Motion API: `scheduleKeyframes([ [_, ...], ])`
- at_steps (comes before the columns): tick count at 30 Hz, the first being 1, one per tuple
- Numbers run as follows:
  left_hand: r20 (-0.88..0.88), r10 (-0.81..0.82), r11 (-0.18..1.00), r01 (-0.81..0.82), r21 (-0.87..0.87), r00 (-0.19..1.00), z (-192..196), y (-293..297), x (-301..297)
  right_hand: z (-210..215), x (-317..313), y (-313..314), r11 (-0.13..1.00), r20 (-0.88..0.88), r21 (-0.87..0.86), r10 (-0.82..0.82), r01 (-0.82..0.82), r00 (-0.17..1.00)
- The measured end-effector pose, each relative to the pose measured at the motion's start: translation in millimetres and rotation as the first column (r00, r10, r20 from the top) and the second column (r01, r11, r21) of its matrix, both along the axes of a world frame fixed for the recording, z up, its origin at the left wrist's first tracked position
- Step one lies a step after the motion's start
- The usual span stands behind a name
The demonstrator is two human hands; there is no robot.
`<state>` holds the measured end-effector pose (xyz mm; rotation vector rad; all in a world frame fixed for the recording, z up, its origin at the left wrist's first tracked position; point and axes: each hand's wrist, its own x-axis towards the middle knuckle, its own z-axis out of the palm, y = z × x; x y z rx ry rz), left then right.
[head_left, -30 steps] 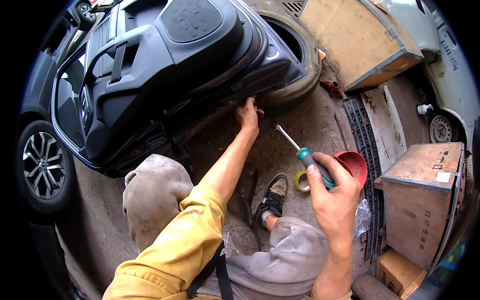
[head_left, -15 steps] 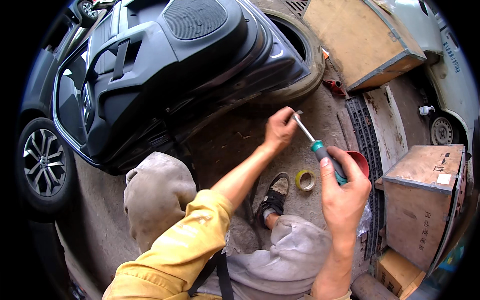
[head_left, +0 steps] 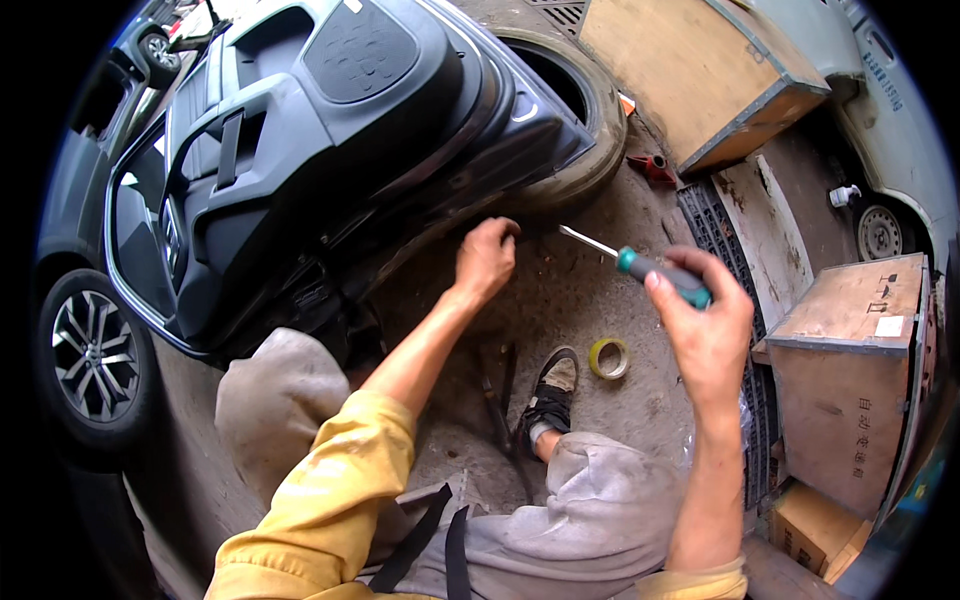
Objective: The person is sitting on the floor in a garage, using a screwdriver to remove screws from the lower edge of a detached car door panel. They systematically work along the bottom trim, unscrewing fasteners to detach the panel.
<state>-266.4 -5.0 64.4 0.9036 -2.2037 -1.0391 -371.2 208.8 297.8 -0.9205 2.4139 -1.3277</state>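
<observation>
My right hand (head_left: 705, 320) is closed round the grey and green handle of a screwdriver (head_left: 640, 266), its bare metal shaft pointing left and slightly up. To the left, apart from the tip, my left hand (head_left: 486, 260) has its fingers curled together in a pinch; whatever is in them is too small or hidden to make out. Just beyond this hand lies a dark car door (head_left: 300, 130), its inner trim panel facing up. The door's far right end rests on a tyre (head_left: 612, 130).
A roll of yellow tape (head_left: 608, 358) lies on the floor beside my shoe (head_left: 556, 385). Wooden crates (head_left: 840, 390) and a black plastic strip (head_left: 715, 225) stand to the right, near a red metal piece (head_left: 652, 169). A parked car's wheel (head_left: 95, 355) is at the left.
My left hand has left the screwdriver's tip and moved left toward the door. The screwdriver now tilts flatter in my right hand. A red round thing behind that hand no longer shows.
</observation>
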Motion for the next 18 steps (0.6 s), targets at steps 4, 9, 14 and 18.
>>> scheduleKeyframes([
  [4, -0.272, -0.074, 0.909, -0.047, -0.414, 0.960, 96.2, -52.2, -8.7, -36.9, -69.3, -49.3, 0.977, -0.188, -0.211, -0.085, 0.045, 0.978],
  [9, -0.046, -0.126, 0.626, 0.044, -0.778, 0.991, 188.5, -176.6, -26.3, -74.4, -110.0, -142.0, 0.868, -0.046, -0.477, -0.179, 0.136, 0.983],
  [14, 0.348, 0.041, 0.557, 0.268, -0.786, 0.937, 171.8, -267.2, -11.1, -121.0, -96.1, -187.2, 0.348, 0.504, -0.808, -0.012, 0.476, 0.864],
  [18, 0.313, -0.120, 0.724, 0.298, -0.622, 0.942, 181.9, -247.1, -22.2, -139.6, -105.7, -181.0, 0.303, 0.631, -0.745, 0.034, 0.594, 0.775],
])
